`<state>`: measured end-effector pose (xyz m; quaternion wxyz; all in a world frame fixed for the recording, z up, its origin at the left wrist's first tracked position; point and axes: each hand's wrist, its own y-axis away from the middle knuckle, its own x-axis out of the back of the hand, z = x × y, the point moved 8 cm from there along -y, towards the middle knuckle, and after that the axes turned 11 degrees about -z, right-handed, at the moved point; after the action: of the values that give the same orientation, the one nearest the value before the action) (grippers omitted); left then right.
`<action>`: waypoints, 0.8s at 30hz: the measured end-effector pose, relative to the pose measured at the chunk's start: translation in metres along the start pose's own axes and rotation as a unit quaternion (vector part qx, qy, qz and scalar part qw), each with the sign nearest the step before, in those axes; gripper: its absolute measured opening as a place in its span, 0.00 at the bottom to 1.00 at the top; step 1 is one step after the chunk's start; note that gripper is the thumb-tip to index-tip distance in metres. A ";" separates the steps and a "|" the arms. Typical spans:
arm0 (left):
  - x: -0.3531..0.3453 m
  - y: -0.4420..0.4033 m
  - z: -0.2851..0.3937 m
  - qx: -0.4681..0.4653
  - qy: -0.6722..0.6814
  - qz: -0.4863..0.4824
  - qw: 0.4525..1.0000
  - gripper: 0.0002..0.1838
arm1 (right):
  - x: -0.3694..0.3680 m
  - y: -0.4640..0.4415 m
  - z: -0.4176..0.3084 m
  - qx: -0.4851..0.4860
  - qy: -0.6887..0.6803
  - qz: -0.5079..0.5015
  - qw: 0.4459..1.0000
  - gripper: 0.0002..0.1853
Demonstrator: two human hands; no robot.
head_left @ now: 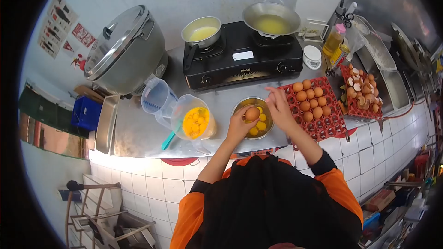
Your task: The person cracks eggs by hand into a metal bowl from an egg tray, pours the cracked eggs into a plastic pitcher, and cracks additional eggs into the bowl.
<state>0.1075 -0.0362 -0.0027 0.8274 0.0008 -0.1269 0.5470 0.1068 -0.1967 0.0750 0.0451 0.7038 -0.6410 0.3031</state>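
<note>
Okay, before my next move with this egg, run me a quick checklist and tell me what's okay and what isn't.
1. Egg secure: ok, it sits in the fingers of your left hand.
2. Metal bowl beneath the egg: ok, with yolks already in it.
3. Right hand free: ok, empty and open between the bowl and the egg tray.
4. Eggshell intact: cannot tell, your fingers cover part of it.
5. No shell bits in the bowl: cannot tell, too small to see.
</note>
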 end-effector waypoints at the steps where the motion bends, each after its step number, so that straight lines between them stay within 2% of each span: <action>1: 0.001 0.001 -0.004 0.011 0.012 0.011 1.000 0.28 | 0.009 0.007 -0.028 0.088 0.064 0.101 0.989 0.18; 4: 0.000 0.006 -0.010 0.002 0.076 0.028 0.997 0.27 | -0.042 0.026 -0.041 0.259 0.150 0.010 0.954 0.19; 5: 0.000 0.007 -0.013 0.022 0.042 0.016 0.999 0.27 | -0.065 0.022 -0.026 0.184 0.179 -0.054 0.965 0.20; 7: 0.003 0.006 -0.013 0.060 -0.025 -0.008 0.998 0.27 | -0.063 0.027 -0.029 0.181 0.151 -0.021 0.972 0.21; 10: 0.007 0.009 -0.008 -0.008 0.090 0.038 0.995 0.28 | -0.040 0.019 -0.039 0.149 0.102 0.045 0.982 0.21; 11: 0.009 0.011 -0.004 -0.022 0.048 0.040 0.998 0.29 | -0.031 0.018 -0.041 0.132 0.085 0.074 0.985 0.20; 13: 0.016 0.006 0.007 -0.054 -0.039 0.043 0.997 0.30 | -0.032 0.011 -0.005 0.032 -0.050 0.016 0.998 0.22; 14: 0.017 0.005 0.005 -0.046 -0.035 0.040 0.998 0.31 | -0.037 0.010 0.016 -0.020 -0.117 -0.013 0.993 0.23; 16: 0.015 0.004 0.000 -0.028 -0.026 0.032 0.999 0.32 | -0.065 0.011 0.048 -0.063 -0.241 -0.119 0.961 0.26; 19: 0.011 0.001 -0.009 -0.039 0.015 0.001 0.999 0.34 | -0.080 0.017 0.066 -0.135 -0.309 -0.204 0.919 0.28; 20: 0.009 0.002 -0.015 -0.036 0.104 -0.002 0.994 0.34 | -0.080 0.020 0.068 -0.159 -0.312 -0.221 0.910 0.28; 22: 0.006 0.005 -0.023 -0.030 0.277 -0.006 0.960 0.34 | -0.072 0.018 0.056 -0.153 -0.300 -0.216 0.917 0.26; 24: 0.007 0.003 -0.027 -0.021 0.272 0.000 0.962 0.32 | -0.068 0.016 0.053 -0.142 -0.268 -0.201 0.931 0.24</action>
<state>0.1129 -0.0247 -0.0272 0.8309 -0.1654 0.0909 0.5235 0.1114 -0.1637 -0.0060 0.0306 0.8594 -0.5104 -0.0064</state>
